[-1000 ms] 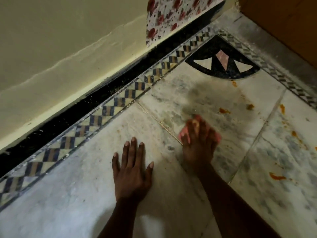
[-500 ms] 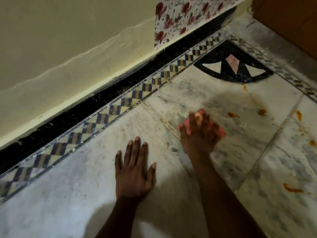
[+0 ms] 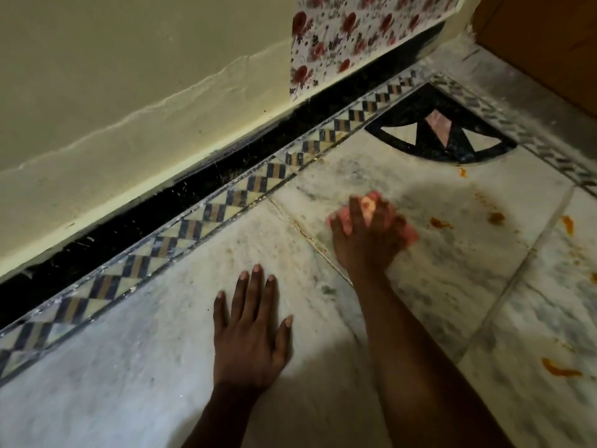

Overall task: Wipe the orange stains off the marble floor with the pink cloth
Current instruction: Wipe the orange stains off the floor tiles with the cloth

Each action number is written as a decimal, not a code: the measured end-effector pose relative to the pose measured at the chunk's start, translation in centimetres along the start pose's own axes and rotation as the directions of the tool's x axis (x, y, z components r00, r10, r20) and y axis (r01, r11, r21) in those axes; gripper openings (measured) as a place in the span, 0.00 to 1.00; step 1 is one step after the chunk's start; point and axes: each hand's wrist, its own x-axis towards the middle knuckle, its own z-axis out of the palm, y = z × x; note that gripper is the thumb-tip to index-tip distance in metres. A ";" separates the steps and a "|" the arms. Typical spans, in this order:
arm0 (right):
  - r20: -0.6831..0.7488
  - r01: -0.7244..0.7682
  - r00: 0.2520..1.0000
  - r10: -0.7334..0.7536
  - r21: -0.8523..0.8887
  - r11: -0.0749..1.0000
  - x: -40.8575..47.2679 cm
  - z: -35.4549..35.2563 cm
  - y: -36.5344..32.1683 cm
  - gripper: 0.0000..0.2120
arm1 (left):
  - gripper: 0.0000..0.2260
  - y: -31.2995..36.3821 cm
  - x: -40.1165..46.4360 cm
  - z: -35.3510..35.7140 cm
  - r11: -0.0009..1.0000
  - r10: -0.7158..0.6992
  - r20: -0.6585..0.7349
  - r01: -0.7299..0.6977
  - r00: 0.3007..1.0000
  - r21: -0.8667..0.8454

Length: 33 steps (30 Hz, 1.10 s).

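My right hand point(image 3: 365, 240) presses the pink cloth point(image 3: 409, 232) flat against the white marble floor point(image 3: 161, 367), fingers spread over it; pink edges show around the hand. The cloth carries an orange smear near my fingertips. My left hand point(image 3: 250, 331) rests flat on the floor, fingers straight, to the left of and nearer than the right. Orange stains lie to the right of the cloth: one blob point(image 3: 440, 223), a brownish spot point(image 3: 496, 217), a streak point(image 3: 567, 224), a small one by the black inlay point(image 3: 462, 171), and a long smear at the lower right point(image 3: 560, 370).
A cream wall with a black skirting point(image 3: 161, 205) runs along the left. A checkered border strip point(image 3: 206, 215) edges the floor. A floral panel point(image 3: 355, 30) leans on the wall. A black fan-shaped inlay point(image 3: 442, 137) fills the corner, by an orange-brown wooden surface point(image 3: 549, 43).
My right hand with the cloth has shifted slightly up and left across the marble. The left hand has stayed planted; the camera view has drifted a little.
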 end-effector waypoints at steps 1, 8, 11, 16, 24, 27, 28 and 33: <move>0.013 -0.008 1.000 0.008 0.026 1.000 1.5 0.3 -2.3 0.34 | 0.34 -0.1 0.1 0.2 1.000 0.001 -0.004 -0.001 1.000 -0.001; -0.064 0.583 0.803 -0.592 -0.117 0.804 -4.9 2.7 -0.4 0.34 | 0.33 0.1 0.0 -0.5 1.000 -0.015 0.008 0.015 1.000 -0.012; -0.265 0.498 0.832 -0.487 -0.030 0.867 -6.7 2.0 3.8 0.26 | 0.33 0.1 0.1 -0.5 1.000 -0.010 -0.004 0.010 1.000 -0.011; 0.036 -0.048 0.998 0.042 0.933 0.356 -6.3 -4.6 0.7 0.20 | 0.33 0.2 0.1 -0.2 1.000 -0.010 -0.015 0.010 1.000 0.014; -0.116 -0.215 0.942 0.316 0.515 0.830 -2.9 -5.6 5.1 0.19 | 0.32 0.1 0.0 -0.1 1.000 -0.006 -0.029 0.006 1.000 0.001; -0.419 0.123 0.908 0.016 0.304 0.945 -3.7 -4.7 3.4 0.26 | 0.32 -0.1 0.0 -0.2 1.000 -0.007 -0.036 0.007 0.999 -0.008; -0.370 0.270 0.912 -0.178 0.214 0.939 -3.4 -3.5 2.5 0.28 | 0.32 -0.1 0.0 -0.2 1.000 -0.007 -0.035 0.007 0.999 -0.007; -0.147 0.363 0.918 -0.368 -0.059 0.930 -2.3 2.2 1.3 0.30 | 0.32 0.5 -0.1 -0.2 1.000 -0.002 -0.014 0.002 1.000 -0.001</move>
